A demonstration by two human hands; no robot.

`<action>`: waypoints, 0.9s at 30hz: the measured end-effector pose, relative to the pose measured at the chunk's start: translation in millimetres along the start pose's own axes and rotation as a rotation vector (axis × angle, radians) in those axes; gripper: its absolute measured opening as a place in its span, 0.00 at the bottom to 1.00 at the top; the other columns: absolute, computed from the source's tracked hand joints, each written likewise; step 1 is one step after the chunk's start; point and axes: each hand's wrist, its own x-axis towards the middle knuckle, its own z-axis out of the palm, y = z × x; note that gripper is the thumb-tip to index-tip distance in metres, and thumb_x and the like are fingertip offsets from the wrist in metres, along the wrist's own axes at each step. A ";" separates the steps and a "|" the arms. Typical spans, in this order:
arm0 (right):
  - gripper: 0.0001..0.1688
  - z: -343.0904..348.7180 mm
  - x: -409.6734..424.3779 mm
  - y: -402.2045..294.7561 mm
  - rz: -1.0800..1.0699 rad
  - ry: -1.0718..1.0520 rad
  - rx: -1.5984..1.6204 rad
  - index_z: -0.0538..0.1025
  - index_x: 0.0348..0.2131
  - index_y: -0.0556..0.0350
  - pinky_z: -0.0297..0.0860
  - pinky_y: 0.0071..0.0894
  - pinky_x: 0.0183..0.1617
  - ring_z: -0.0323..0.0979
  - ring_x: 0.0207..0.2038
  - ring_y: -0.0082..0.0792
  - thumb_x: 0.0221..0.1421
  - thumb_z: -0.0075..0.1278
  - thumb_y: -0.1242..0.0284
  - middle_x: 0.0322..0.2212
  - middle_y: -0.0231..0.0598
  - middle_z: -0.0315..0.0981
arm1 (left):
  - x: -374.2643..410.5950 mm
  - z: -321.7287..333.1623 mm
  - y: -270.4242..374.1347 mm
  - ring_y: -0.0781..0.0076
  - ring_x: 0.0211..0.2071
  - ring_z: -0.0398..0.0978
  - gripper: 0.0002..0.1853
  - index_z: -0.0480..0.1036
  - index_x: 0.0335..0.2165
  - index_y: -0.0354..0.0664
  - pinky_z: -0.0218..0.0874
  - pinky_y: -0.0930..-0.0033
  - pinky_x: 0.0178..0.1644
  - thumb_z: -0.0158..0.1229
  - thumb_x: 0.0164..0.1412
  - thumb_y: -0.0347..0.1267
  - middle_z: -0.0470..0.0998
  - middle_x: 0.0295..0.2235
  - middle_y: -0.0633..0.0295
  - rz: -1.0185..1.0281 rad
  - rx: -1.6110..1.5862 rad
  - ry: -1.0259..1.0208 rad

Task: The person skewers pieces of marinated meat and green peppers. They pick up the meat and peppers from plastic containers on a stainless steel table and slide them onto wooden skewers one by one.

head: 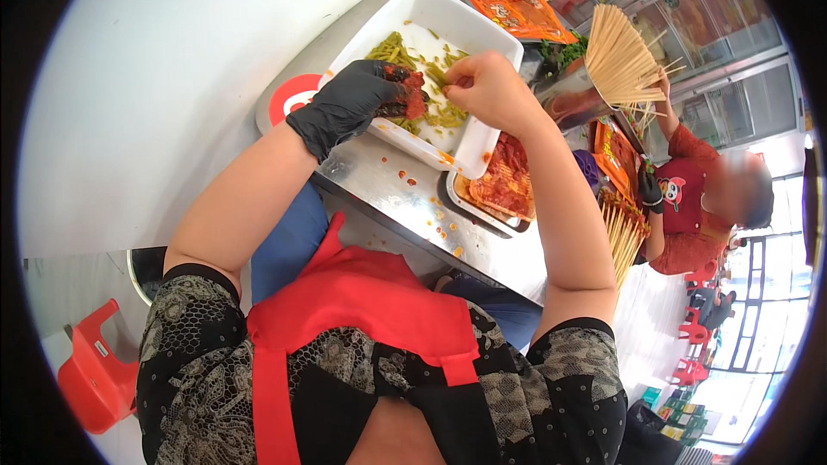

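Observation:
My left hand (362, 100), in a black glove, is closed around a piece of food coated in red sauce (413, 95), over the left part of a white plastic tub (426, 0). Bare, my right hand (481, 87) pinches a green bean piece (437, 74) between thumb and fingers above the same tub. Cut green pieces (391, 51) like pickled beans lie in the tub around both hands. Below the tub's right corner, a metal tray (452, 190) holds red-sauced food slices (504, 184), partly hidden by my right forearm.
Bamboo skewers (620, 55) stand in a metal container (572, 93) at the right. An orange food packet (517, 13) lies behind the tub. Sauce drops spot the steel table (381, 174). A co-worker (691, 206) stands at the far right near loaded skewers (620, 239) and another orange packet (614, 152).

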 end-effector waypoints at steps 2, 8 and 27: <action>0.10 1.1 -13.4 -9.1 -0.053 0.011 -0.089 0.73 0.25 0.66 0.65 0.29 0.29 0.70 0.22 0.35 0.37 0.48 0.77 0.18 0.46 0.70 | -0.7 12.2 -1.6 0.67 0.34 0.73 0.14 0.67 0.39 0.29 0.65 0.71 0.41 0.47 0.51 0.22 0.73 0.35 0.54 -0.016 0.080 -0.077; 0.07 -3.7 -52.1 -14.5 -0.108 0.071 -0.329 0.74 0.22 0.63 0.64 0.39 0.33 0.69 0.27 0.48 0.36 0.46 0.77 0.20 0.49 0.70 | -6.9 52.6 -13.9 0.70 0.33 0.73 0.13 0.68 0.38 0.30 0.65 0.72 0.41 0.49 0.51 0.24 0.73 0.35 0.56 0.044 0.209 -0.127; 0.08 8.6 -160.7 17.1 0.075 0.483 0.414 0.74 0.27 0.62 0.66 0.25 0.31 0.70 0.24 0.29 0.40 0.50 0.80 0.22 0.42 0.72 | -29.8 122.9 -38.7 0.76 0.30 0.73 0.14 0.69 0.38 0.32 0.65 0.79 0.36 0.50 0.49 0.22 0.74 0.31 0.59 0.015 0.215 -0.157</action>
